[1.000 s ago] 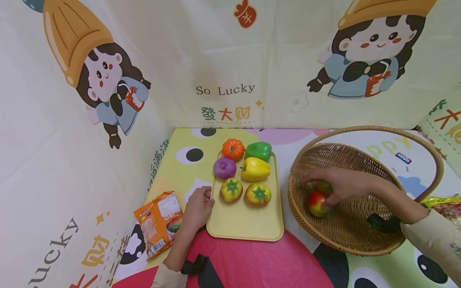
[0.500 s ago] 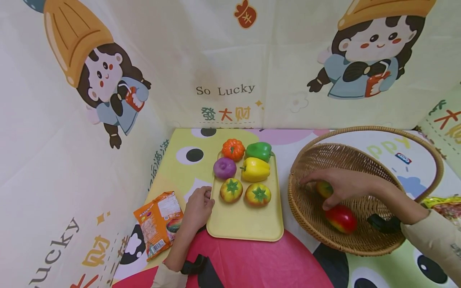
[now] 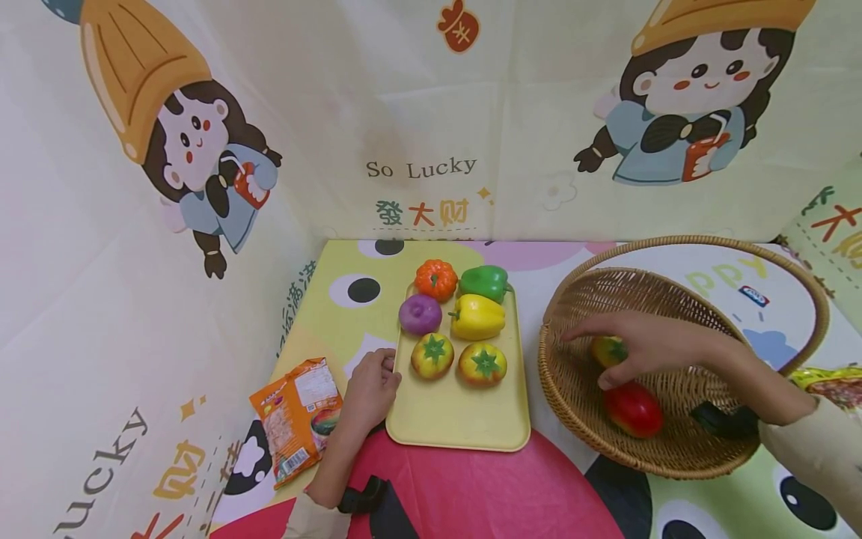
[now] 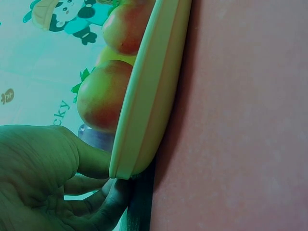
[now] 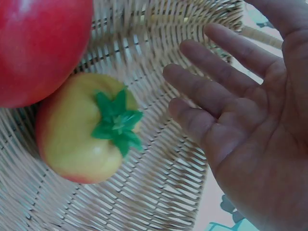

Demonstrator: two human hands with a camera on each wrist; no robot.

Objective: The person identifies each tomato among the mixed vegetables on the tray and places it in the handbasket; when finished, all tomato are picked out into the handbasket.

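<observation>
Red fruit [image 3: 635, 411] has left the empty, relaxed right hand [image 3: 636, 344], seemingly placed in the basket [image 3: 663, 296], left hand [image 3: 373, 388] pinching the tray [image 3: 461, 418].

Pale cream printed sheeting encloses the work area on three sides. The back wall [image 3: 323, 97], faintly creased, bears the words "So Lucky" [image 3: 421, 168] above a row of Chinese characters [image 3: 421, 212] in green, red and gold, with a dashed line beneath; a red pouch motif [image 3: 459, 26] lies near the upper edge. A cartoon figure in an orange hat and blue dress appears twice, once at upper right [image 3: 700, 112] and once, tilted, on the left wall [image 3: 202, 142]. The right wall [image 3: 845, 180] is only partly visible (its lettering is cut by the frame). Below, the table cover [image 3: 485, 494] shows red, yellow-green, pink and white areas with large black-and-white eyes [image 3: 364, 290]. Lighting is soft and diffuse.
</observation>
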